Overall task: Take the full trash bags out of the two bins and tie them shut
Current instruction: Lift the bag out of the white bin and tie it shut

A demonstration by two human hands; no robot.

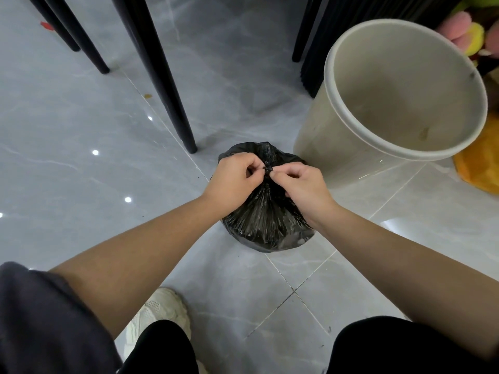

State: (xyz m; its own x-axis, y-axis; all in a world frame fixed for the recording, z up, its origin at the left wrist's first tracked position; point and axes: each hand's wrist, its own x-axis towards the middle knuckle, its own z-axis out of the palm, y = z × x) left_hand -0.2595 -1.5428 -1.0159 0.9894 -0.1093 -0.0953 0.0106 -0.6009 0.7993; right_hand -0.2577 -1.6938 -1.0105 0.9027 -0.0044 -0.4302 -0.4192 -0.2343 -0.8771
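A full black trash bag (266, 225) sits on the grey tiled floor in the middle of the view. Its top is gathered into a small knot between my hands. My left hand (233, 179) pinches the bag's plastic on the left side of the knot. My right hand (303, 186) pinches it on the right side. Both hands rest over the upper part of the bag. A round beige bin (340, 136) stands to the right of the bag, with no bag inside. Only this one bin is in view.
Black chair and table legs (172, 103) stand behind the bag at left and centre. A dark ribbed base (313, 63) is behind the bin. Plush toys (469, 36) and an orange cushion (480, 163) lie at the right edge. My white shoe (159, 311) is below.
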